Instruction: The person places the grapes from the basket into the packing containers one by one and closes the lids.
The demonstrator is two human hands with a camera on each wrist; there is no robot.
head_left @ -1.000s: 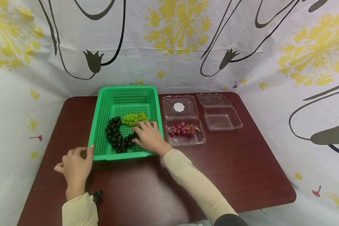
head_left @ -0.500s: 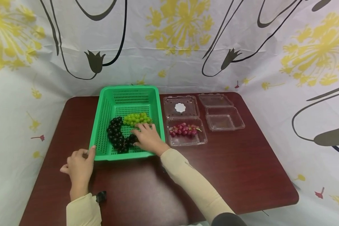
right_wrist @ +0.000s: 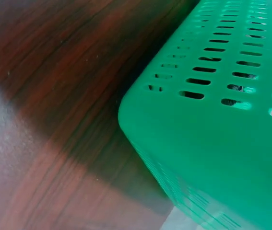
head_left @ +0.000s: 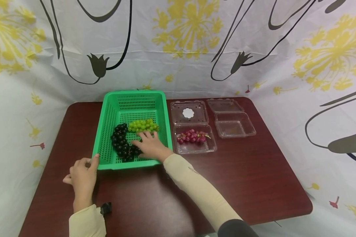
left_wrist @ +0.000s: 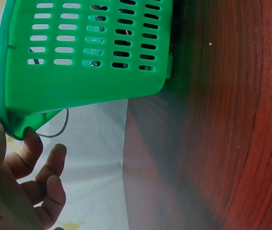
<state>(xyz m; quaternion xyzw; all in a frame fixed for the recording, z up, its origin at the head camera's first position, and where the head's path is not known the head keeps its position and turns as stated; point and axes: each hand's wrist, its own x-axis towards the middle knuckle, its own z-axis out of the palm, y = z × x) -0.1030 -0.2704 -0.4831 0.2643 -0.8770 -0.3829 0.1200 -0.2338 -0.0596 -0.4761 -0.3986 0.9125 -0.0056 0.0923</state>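
Observation:
A green plastic basket with slotted walls stands on the table's left half. Inside it, black grapes curve along the left and front, and a bunch of green grapes lies behind them. My left hand pinches the basket's front left corner at the rim; the left wrist view shows thumb and forefinger there, the other fingers loosely bent. Reaching over the front rim, my right hand lies over the right end of the black grapes with its fingers spread, hiding part of them. The right wrist view shows only basket and table.
Right of the basket, an opened clear clamshell box holds red grapes; its lid bears a white label. Another opened clear clamshell box stands farther right. Behind the dark red table hangs a patterned cloth.
My right hand has shifted slightly left over the black grapes, and its fingers are more spread. The left hand keeps its hold on the basket's corner.

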